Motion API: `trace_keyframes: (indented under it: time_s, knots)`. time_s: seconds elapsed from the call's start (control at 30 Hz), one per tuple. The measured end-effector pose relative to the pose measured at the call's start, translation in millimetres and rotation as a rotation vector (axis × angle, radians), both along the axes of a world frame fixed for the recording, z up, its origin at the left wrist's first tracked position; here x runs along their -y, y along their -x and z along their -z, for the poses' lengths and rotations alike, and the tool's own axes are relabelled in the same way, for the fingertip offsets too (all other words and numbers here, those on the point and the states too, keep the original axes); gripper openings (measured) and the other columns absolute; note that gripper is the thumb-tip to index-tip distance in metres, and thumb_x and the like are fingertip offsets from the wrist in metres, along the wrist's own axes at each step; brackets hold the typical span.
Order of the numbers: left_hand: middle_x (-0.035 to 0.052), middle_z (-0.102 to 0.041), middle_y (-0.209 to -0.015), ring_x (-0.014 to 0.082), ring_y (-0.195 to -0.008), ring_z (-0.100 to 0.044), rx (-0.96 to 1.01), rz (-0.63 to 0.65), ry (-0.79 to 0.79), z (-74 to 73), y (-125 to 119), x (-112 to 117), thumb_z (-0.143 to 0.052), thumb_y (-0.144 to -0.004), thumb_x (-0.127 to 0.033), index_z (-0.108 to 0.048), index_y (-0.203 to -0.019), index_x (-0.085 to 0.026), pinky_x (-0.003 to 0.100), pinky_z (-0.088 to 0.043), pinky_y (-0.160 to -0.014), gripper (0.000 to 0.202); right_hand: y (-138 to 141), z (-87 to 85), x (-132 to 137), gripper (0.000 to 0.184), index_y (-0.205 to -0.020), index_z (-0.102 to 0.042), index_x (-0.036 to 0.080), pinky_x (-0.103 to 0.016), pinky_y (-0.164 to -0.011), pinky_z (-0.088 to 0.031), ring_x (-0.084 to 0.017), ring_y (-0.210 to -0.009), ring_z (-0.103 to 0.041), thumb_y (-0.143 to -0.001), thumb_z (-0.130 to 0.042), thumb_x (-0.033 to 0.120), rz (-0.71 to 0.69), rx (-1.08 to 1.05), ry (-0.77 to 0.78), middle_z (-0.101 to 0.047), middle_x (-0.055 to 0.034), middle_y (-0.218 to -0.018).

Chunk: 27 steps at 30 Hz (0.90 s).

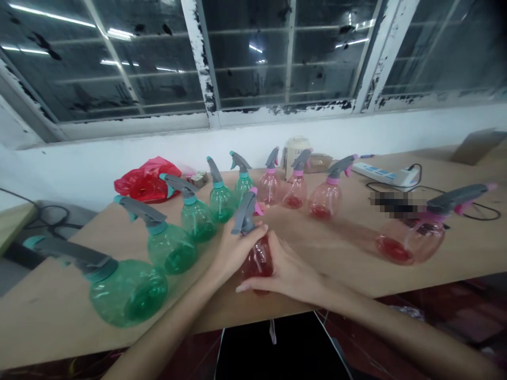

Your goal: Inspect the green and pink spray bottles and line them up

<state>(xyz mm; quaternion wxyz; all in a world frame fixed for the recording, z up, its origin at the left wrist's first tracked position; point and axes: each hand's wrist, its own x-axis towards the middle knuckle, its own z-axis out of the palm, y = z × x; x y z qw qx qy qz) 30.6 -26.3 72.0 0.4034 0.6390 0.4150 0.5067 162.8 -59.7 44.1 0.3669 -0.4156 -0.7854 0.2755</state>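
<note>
A red-tinted spray bottle (259, 261) with a grey and pink trigger head is between my hands at the middle of the table. My left hand (236, 247) closes round its neck, just below the head, with part of the fingers hidden behind the bottle. Lower down, my right hand (292, 272) grips the bottle's body from the right, its thumb across the near side. Green spray bottles with grey and teal heads, such as the nearest one (127, 293), run in a slanting row at left. More red spray bottles stand behind, including one (325, 198), and another red bottle (412, 240) is at right.
On the brown table (336, 264), a red plastic bag (148, 179) lies at the back left. A white power strip (386, 174) with a black cable sits at the back right, near a cardboard piece (477, 146). Windows rise behind a white wall (245, 142).
</note>
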Motion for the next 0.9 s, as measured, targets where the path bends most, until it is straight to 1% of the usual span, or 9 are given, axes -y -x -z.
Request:
trace_keyframes:
  time_s: [0.1, 0.2, 0.27, 0.33, 0.47, 0.6, 0.7, 0.8, 0.9]
  knots:
    - [0.0055, -0.07, -0.081, 0.024, -0.084, -0.066, 0.028, -0.007, 0.044, -2.0, 6.8, -7.8, -0.06, -0.074, -0.022, -0.066, -0.095, -0.018, 0.038, -0.054, -0.074, 0.022, -8.1, -17.1, -4.6, 0.086, -0.125, -0.043, 0.015, -0.045, -0.087, -0.048, -0.031, -0.106, -0.055, -0.061, -0.064, 0.068, -0.074, 0.116, 0.036, -0.057, -0.0136, -0.117]
    - [0.0057, -0.071, -0.087, 0.0247, -0.087, -0.066, 0.113, 0.063, 0.166, -3.7, 11.8, -16.1, -0.059, -0.071, -0.02, -0.066, -0.099, -0.018, 0.04, -0.054, -0.078, 0.029, -28.4, -30.8, -19.9, 0.055, -0.123, -0.05, 0.026, -0.044, -0.083, -0.05, -0.026, -0.098, -0.06, -0.081, -0.048, 0.062, -0.153, 0.22, 0.068, -0.062, -0.0059, -0.114]
    - [0.0062, -0.071, -0.095, 0.0249, -0.093, -0.065, 0.206, 0.124, 0.25, -2.7, 13.4, -21.1, -0.057, -0.069, -0.017, -0.064, -0.106, -0.018, 0.042, -0.052, -0.083, 0.038, -43.5, -29.8, -37.7, 0.04, -0.115, -0.057, 0.032, -0.044, -0.082, -0.05, -0.025, -0.096, -0.062, -0.087, -0.041, 0.056, -0.15, 0.253, 0.073, -0.064, -0.0015, -0.11]
    - [0.0069, -0.069, -0.103, 0.0247, -0.098, -0.064, 0.284, 0.168, 0.308, 1.0, 13.9, -25.9, -0.055, -0.067, -0.014, -0.063, -0.109, -0.018, 0.042, -0.05, -0.088, 0.042, -55.5, -18.5, -58.4, 0.035, -0.105, -0.061, 0.03, -0.043, -0.084, -0.049, -0.023, -0.096, -0.062, -0.09, -0.039, 0.052, -0.096, 0.183, 0.015, -0.067, -0.001, -0.104]
    - [0.0094, -0.065, -0.115, 0.0256, -0.103, -0.062, 0.357, 0.234, 0.444, 15.8, 14.8, -35.1, -0.051, -0.068, -0.013, -0.065, -0.106, -0.016, 0.041, -0.047, -0.094, 0.041, -65.9, 19.7, -91.5, 0.032, -0.099, -0.063, 0.024, -0.039, -0.087, -0.047, -0.02, -0.093, -0.063, -0.089, -0.045, 0.049, -0.008, 0.166, -0.078, -0.068, -0.0022, -0.101]
    - [0.0101, -0.062, -0.119, 0.0269, -0.108, -0.06, 0.404, 0.247, 0.565, 33.5, 14.5, -39.2, -0.05, -0.068, -0.013, -0.064, -0.104, -0.016, 0.041, -0.047, -0.094, 0.039, -65.3, 47.5, -104.2, 0.028, -0.1, -0.064, 0.022, -0.038, -0.09, -0.046, -0.019, -0.101, -0.061, -0.088, -0.049, 0.043, -0.052, 0.24, -0.175, -0.067, -0.0036, -0.107]
    - [0.0119, -0.063, -0.117, 0.027, -0.108, -0.06, 0.443, 0.255, 0.679, 43.4, 11.4, -38.9, -0.052, -0.073, -0.017, -0.065, -0.099, -0.016, 0.04, -0.048, -0.092, 0.029, -64.9, 55.3, -107.0, 0.025, -0.102, -0.064, 0.021, -0.04, -0.096, -0.043, -0.02, -0.111, -0.056, -0.088, -0.05, 0.036, -0.102, 0.273, -0.244, -0.064, -0.0054, -0.113]
    - [0.0132, -0.065, -0.112, 0.0262, -0.104, -0.062, 0.5, 0.283, 0.81, 49.1, 7.8, -39.4, -0.053, -0.079, -0.024, -0.064, -0.099, -0.015, 0.037, -0.05, -0.089, 0.025, -66.4, 57.6, -108.5, 0.025, -0.106, -0.063, 0.022, -0.039, -0.098, -0.042, -0.019, -0.114, -0.055, -0.087, -0.051, 0.031, -0.124, 0.257, -0.23, -0.063, -0.0053, -0.117]
    - [0.0131, -0.068, -0.106, 0.0244, -0.098, -0.065, 0.554, 0.327, 0.878, 51.0, 6.6, -40.5, -0.053, -0.082, -0.029, -0.065, -0.099, -0.013, 0.033, -0.051, -0.083, 0.026, -67.9, 59.1, -109.9, 0.026, -0.105, -0.064, 0.02, -0.037, -0.101, -0.04, -0.019, -0.118, -0.052, -0.085, -0.054, 0.031, -0.121, 0.225, -0.217, -0.063, -0.0062, -0.117]
